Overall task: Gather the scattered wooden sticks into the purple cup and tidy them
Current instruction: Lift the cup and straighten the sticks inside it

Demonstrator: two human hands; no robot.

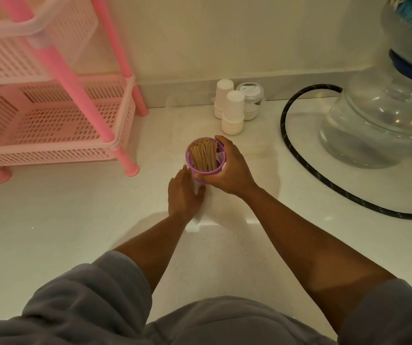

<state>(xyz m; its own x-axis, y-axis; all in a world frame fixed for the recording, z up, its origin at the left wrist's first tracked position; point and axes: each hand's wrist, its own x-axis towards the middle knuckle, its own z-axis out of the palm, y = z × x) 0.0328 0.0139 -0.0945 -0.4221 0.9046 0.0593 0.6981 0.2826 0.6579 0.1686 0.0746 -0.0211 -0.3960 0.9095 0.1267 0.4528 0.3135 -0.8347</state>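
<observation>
A: Right hand [227,168] wrapped round the cup [205,162], centre of frame, fingers curled on the far rim and side. Left hand [184,192] flat, fingers straight, touching the cup's lower left wall.

B: Sticks [203,155]?

A: All seen standing inside the cup, bunched, leaning slightly. None seen loose on the counter [75,220].

B: Step?

A: Probably gathering done; tidying in hand. Next: steady the cup, level the stick tops.

B: Surroundings?

A: Pink rack [50,100] upper left; paper cups [232,112] behind; glass vessel [379,120] with hose [297,155] right.
</observation>
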